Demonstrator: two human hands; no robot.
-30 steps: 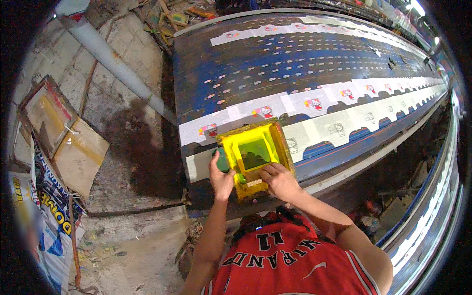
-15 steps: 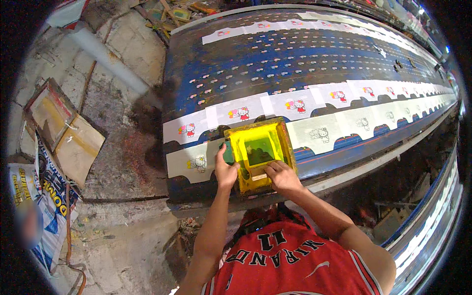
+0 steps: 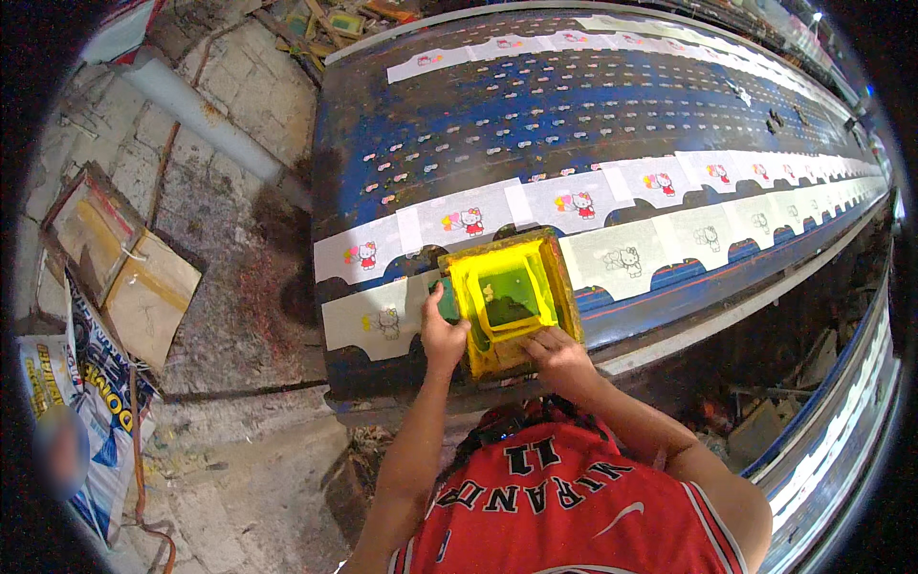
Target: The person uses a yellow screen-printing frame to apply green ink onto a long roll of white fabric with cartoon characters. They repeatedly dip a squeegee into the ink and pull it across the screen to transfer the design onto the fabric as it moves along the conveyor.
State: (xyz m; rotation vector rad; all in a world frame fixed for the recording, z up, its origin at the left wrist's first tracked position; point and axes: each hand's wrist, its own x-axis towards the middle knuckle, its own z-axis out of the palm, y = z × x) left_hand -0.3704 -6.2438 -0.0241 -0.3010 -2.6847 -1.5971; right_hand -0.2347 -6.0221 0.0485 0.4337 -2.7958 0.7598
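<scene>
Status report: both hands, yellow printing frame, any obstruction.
Left hand gripping yellow screen-printing frame by left edge. Right hand at frame's near right part, grip unclear. Frame over near row of printed white pieces, hiding part of it.

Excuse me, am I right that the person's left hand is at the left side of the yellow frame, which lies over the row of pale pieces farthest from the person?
Not quite: the head view shows the yellow frame over the row of pale pieces nearest the person. The left hand is indeed at its left side.
</scene>
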